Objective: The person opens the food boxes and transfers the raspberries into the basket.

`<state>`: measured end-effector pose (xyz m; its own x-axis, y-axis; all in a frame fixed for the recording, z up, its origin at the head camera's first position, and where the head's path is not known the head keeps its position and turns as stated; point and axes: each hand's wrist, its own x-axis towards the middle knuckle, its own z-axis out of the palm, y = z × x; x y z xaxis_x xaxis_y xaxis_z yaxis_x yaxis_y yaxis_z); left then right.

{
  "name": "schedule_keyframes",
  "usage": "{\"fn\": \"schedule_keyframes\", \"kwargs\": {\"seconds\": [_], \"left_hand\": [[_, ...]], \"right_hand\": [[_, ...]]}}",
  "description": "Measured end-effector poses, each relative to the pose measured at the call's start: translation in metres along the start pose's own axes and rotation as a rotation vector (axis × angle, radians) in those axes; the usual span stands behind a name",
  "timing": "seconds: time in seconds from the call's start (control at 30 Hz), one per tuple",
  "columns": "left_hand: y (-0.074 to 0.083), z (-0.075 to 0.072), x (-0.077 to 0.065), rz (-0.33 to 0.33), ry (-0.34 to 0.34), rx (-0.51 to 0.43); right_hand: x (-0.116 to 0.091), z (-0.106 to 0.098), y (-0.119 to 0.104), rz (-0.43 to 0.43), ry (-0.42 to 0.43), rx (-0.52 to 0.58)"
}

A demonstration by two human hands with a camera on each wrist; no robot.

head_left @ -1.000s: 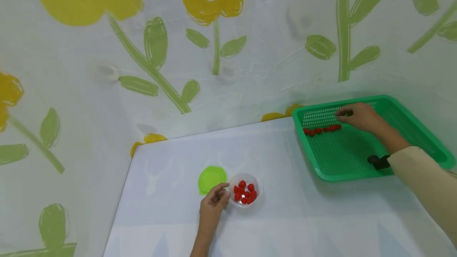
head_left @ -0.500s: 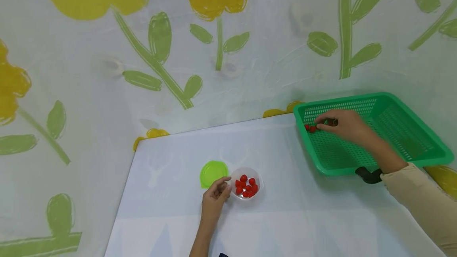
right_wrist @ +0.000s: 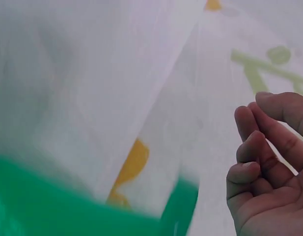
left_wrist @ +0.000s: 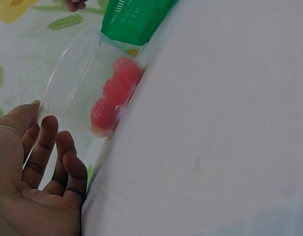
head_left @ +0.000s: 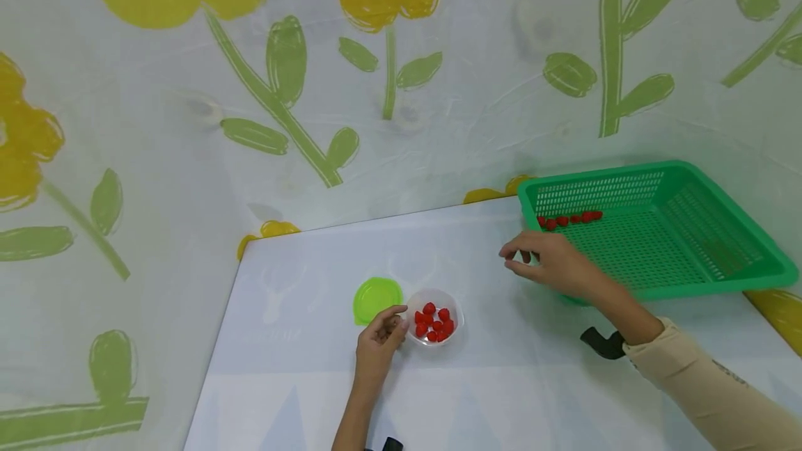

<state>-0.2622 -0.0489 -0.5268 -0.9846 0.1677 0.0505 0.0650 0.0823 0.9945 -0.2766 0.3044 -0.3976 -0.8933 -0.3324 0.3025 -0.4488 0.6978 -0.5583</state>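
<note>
My left hand [head_left: 378,345] is at the left side of a clear plastic tub [head_left: 456,331], its thumb and index fingertip on the rim. Inside the tub lie several small red strawberries [head_left: 437,326], a few of them seen through the wall in the left wrist view. Beyond the fingers is a bright green lid [head_left: 376,300], flat on the table. My right hand [head_left: 554,264] hovers near the front left corner of a green plastic basket [head_left: 664,249]. Its fingers are loosely curled, and nothing shows between them in the right wrist view [right_wrist: 269,162].
A row of several red strawberries [head_left: 574,218] lies along the basket's back left wall. The basket stands at the back right of the white table [head_left: 313,339]. A flower-printed curtain [head_left: 451,103] hangs behind the table's far edge.
My right hand has moved left across the basket and out past its left side, uncovering the strawberry row. My left hand stays at the tub. The head view has shifted slightly.
</note>
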Motion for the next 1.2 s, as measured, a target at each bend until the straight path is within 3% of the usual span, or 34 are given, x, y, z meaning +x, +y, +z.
{"fn": "schedule_keyframes", "kwargs": {"seconds": [0.27, 0.63, 0.93, 1.2], "left_hand": [[-0.001, 0.001, 0.001, 0.012, -0.013, -0.003], [0.001, 0.001, 0.002, -0.009, 0.001, 0.0], [0.006, 0.003, 0.001, -0.015, 0.01, -0.039], [0.007, 0.002, 0.001, -0.017, 0.003, -0.074]], "right_hand": [[0.001, 0.039, -0.021, -0.019, -0.097, 0.036], [0.01, 0.074, -0.05, -0.007, -0.231, 0.144], [0.021, 0.102, -0.06, -0.05, -0.315, 0.172], [0.026, 0.12, -0.064, -0.085, -0.341, 0.141]]}}
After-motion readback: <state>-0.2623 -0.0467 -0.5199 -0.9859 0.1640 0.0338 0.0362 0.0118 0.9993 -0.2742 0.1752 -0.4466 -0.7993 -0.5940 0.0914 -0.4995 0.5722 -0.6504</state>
